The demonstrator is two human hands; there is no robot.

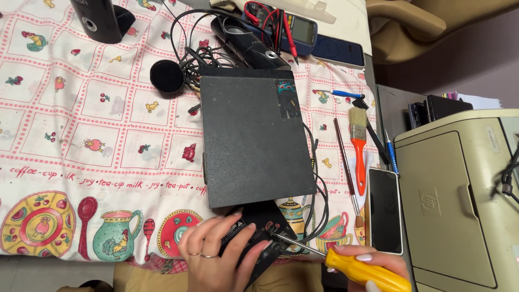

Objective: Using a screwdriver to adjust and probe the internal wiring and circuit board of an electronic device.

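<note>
Left hand [216, 250] pressed flat on small black device [258, 233] at 6 o'clock edge of tablecloth [81, 135], fingers spread, not clamped. Right hand [373, 259] closed round yellow-handled screwdriver [346, 265], tip touching device's right side. Large black box [254, 140] just beyond at 12 o'clock. Smartphone [385, 210], orange-handled brush [358, 146] at 3 o'clock, near beige printer [459, 205].

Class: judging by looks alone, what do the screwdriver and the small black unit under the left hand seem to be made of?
Screwdriver: glossy yellow handle, probably plastic; thin, shiny grey shaft, likely steel. Small black unit: dark, matte casing, probably plastic, though painted metal is possible. Left hand steadies it; right hand grips the handle.
</note>
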